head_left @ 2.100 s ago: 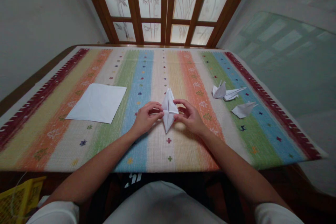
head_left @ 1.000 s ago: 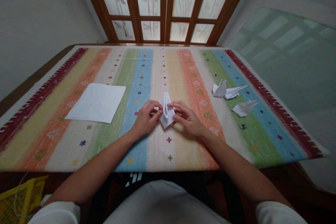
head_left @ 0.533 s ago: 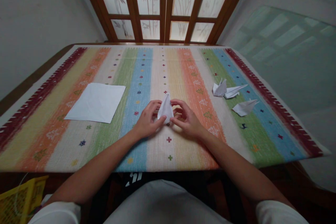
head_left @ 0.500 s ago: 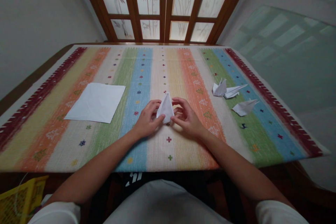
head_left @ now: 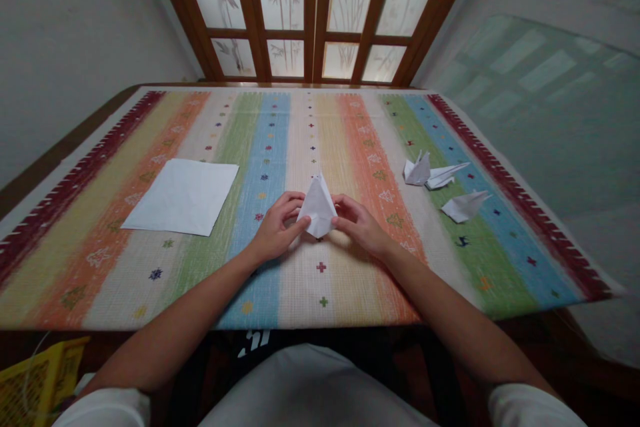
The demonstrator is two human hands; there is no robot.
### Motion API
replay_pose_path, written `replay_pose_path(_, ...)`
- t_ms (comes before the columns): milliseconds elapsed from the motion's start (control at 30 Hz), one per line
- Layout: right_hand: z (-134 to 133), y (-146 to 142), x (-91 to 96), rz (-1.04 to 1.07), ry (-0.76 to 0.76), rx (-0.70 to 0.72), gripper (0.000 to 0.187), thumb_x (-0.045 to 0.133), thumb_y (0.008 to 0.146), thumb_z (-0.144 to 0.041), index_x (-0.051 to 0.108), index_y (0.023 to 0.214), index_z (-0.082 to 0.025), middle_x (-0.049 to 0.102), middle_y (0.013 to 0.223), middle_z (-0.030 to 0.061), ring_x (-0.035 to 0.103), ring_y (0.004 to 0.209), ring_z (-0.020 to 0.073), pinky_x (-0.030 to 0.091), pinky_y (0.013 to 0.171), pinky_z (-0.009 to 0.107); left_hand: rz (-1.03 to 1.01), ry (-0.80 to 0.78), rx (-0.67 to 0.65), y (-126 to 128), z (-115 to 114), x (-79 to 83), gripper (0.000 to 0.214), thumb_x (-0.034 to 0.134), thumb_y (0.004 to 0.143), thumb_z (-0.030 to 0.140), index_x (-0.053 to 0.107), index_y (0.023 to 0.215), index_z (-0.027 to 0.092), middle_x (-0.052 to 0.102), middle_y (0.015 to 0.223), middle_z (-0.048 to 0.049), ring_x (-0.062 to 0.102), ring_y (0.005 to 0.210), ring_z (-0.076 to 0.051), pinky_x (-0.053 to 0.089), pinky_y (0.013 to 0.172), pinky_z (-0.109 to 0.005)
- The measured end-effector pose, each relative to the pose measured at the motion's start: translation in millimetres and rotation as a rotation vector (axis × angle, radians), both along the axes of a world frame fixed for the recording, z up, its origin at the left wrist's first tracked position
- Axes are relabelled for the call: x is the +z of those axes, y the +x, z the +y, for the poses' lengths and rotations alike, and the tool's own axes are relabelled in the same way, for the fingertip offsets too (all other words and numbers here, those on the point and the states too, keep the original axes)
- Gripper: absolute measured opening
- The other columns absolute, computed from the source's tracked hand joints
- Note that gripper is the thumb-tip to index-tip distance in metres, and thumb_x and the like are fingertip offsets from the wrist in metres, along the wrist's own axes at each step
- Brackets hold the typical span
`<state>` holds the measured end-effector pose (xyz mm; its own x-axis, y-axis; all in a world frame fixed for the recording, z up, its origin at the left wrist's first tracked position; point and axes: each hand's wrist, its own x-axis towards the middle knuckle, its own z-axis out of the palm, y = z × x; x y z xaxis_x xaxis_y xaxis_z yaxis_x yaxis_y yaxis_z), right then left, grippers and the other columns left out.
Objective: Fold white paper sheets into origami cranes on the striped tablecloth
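Note:
Between my hands is a small folded sheet of white paper [head_left: 319,205], kite-shaped with its narrow point facing away from me. My left hand [head_left: 281,223] pinches its left edge, thumb on the front face and fingers behind. On the opposite edge, my right hand [head_left: 361,223] grips it in the same way, the thumb near the lower right corner. The paper is held just over the striped tablecloth [head_left: 300,287], tilted toward me. Its back side is hidden, along with some fingertips.
A flat stack of white paper [head_left: 183,197] lies to the left. Three folded paper cranes stand at the right: one crane [head_left: 417,169] at the back, another crane [head_left: 445,175] beside it, and a nearer crane [head_left: 465,205]. A yellow basket [head_left: 45,373] is below the table's left front.
The folded paper now shows a broader, flatter front face than before. My right hand has closed in on its right edge, thumb now pressing on the paper.

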<state>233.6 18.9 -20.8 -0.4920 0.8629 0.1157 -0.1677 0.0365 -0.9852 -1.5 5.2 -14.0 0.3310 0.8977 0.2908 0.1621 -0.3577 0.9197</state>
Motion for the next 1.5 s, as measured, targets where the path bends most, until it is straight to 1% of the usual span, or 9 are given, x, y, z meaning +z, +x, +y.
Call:
replay_pose_path(167, -1, 1, 0.4, -0.032, 0.048, 0.049, 0.041, 0.083, 0.087, -0.057, 0.069, 0.108, -0.025, 0.071, 0.111, 0.0067, 0.069, 0.104, 0.0234, 0.058, 0.099, 0.044, -0.015, -0.015, -0.039, 0, -1, 2.6, 0.024, 0.068, 0.099, 0.039, 0.075, 0.111, 0.020, 0.062, 0.130, -0.0125, 0.064, 0.123, -0.026, 0.060, 0.104, -0.046)
replay_pose_path(400, -4, 2, 2.4, -0.068, 0.165, 0.034, 0.029, 0.083, 0.089, -0.051, 0.073, 0.102, -0.027, 0.056, 0.152, 0.0094, 0.059, 0.137, 0.0284, 0.052, 0.113, 0.053, 0.011, 0.016, -0.048, -4, 2, 3.3, 0.024, 0.069, 0.098, 0.041, 0.075, 0.111, 0.022, 0.063, 0.139, -0.0147, 0.062, 0.130, -0.028, 0.058, 0.105, -0.046)
replay_pose_path(567, -4, 3, 7.7, -0.188, 0.437, -0.032, 0.022, 0.081, 0.091, -0.044, 0.077, 0.107, -0.030, 0.066, 0.138, 0.0096, 0.061, 0.134, 0.0293, 0.045, 0.119, 0.057, 0.002, 0.041, -0.068, -5, 3, 2.0, 0.025, 0.074, 0.095, 0.042, 0.074, 0.111, 0.023, 0.064, 0.137, -0.0133, 0.061, 0.129, -0.027, 0.056, 0.107, -0.046)
replay_pose_path(700, -3, 4, 11.5, -0.239, 0.532, -0.108, 0.017, 0.073, 0.097, -0.041, 0.080, 0.107, -0.030, 0.072, 0.127, 0.0096, 0.067, 0.123, 0.0275, 0.051, 0.112, 0.054, -0.028, 0.051, -0.125, -3, 3, 0.9, 0.029, 0.076, 0.093, 0.040, 0.073, 0.116, 0.022, 0.069, 0.126, -0.0121, 0.065, 0.122, -0.027, 0.054, 0.108, -0.045)
replay_pose_path(933, -5, 5, 12.0, -0.271, 0.441, -0.183, 0.021, 0.069, 0.100, -0.044, 0.083, 0.103, -0.029, 0.077, 0.123, 0.0096, 0.073, 0.115, 0.0258, 0.064, 0.096, 0.048, 0.014, -0.002, -0.143, -1, 1, 0.6, 0.038, 0.075, 0.093, 0.043, 0.071, 0.124, 0.022, 0.070, 0.122, -0.0127, 0.067, 0.113, -0.027, 0.057, 0.099, -0.042)
replay_pose_path(1133, -7, 3, 10.5, -0.273, 0.425, -0.219, 0.017, 0.072, 0.098, -0.041, 0.083, 0.100, -0.028, 0.079, 0.119, 0.0091, 0.074, 0.111, 0.0261, 0.064, 0.100, 0.051, 0.055, 0.026, -0.135, -2, 2, 5.4, 0.035, 0.076, 0.091, 0.043, 0.070, 0.117, 0.021, 0.069, 0.118, -0.0117, 0.066, 0.111, -0.027, 0.055, 0.099, -0.042)
replay_pose_path(1233, -6, 2, 7.8, -0.222, 0.341, -0.220, 0.017, 0.075, 0.095, -0.042, 0.081, 0.101, -0.027, 0.076, 0.119, 0.0089, 0.073, 0.107, 0.0243, 0.066, 0.089, 0.043, 0.020, -0.006, -0.106, 0, 2, 3.7, 0.031, 0.077, 0.089, 0.045, 0.069, 0.107, 0.020, 0.067, 0.108, -0.0086, 0.065, 0.100, -0.024, 0.056, 0.091, -0.038)
replay_pose_path(1333, -5, 1, 4.1, -0.146, 0.234, -0.232, 0.022, 0.082, 0.089, -0.040, 0.074, 0.105, -0.027, 0.073, 0.111, 0.0065, 0.071, 0.097, 0.0202, 0.064, 0.079, 0.034, -0.077, -0.129, -0.082, 2, 1, -0.3, 0.032, 0.077, 0.089, 0.045, 0.061, 0.103, 0.021, 0.064, 0.098, -0.0040, 0.065, 0.089, -0.019, 0.057, 0.080, -0.032)
replay_pose_path(1500, 0, 0, -1.3, -0.035, 0.071, -0.198, 0.041, 0.087, 0.083, -0.035, 0.058, 0.112, -0.029, 0.067, 0.102, 0.0009, 0.066, 0.087, 0.0159, 0.056, 0.069, 0.026, -0.208, -0.223, 0.053, 4, 2, -3.3, 0.040, 0.083, 0.084, 0.040, 0.050, 0.094, 0.021, 0.061, 0.108, -0.0029, 0.066, 0.086, -0.014, 0.055, 0.071, -0.023)
